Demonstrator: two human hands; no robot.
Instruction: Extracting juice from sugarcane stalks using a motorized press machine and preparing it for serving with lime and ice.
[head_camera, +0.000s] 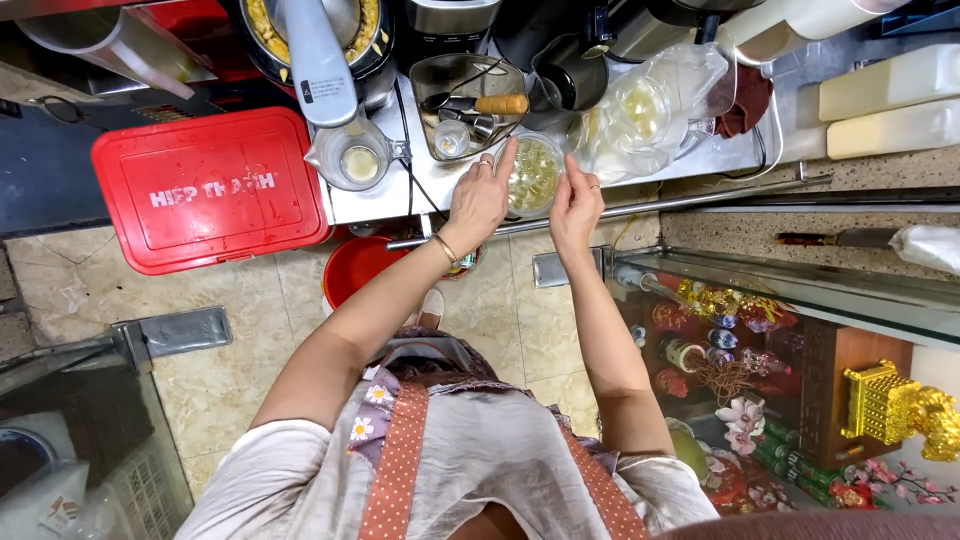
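1. Clear plastic cup (535, 175) stands upright on the metal counter (400, 195), at its near edge. Mouth faces up toward the camera, so its long axis runs vertical. Pale yellow-green contents with ice-like lumps fill it.
2. Left hand (478, 200) is at the cup's left side. Fingers are extended, the forefinger laid up along the rim and touching it. A ring and a thin bracelet show.
3. Right hand (574, 205) is at the cup's right side, fingers loosely curled, fingertips at the rim. Cannot tell whether it grips or only steadies.
4. Behind the cup: a clear plastic bag (645, 110) of pale stuff, slumped, just beside the cup on the right.
5. Behind left: a metal tray (432, 80) holding a wooden-handled utensil (490, 104) and small metal pieces.
6. Left of the tray: a clear pitcher (350, 155) under a grey machine arm (312, 60).
7. Further left, apart from the counter: a red lidded box (205, 190).
8. Below the counter edge: a red bucket (358, 268) on the tile floor (240, 330).
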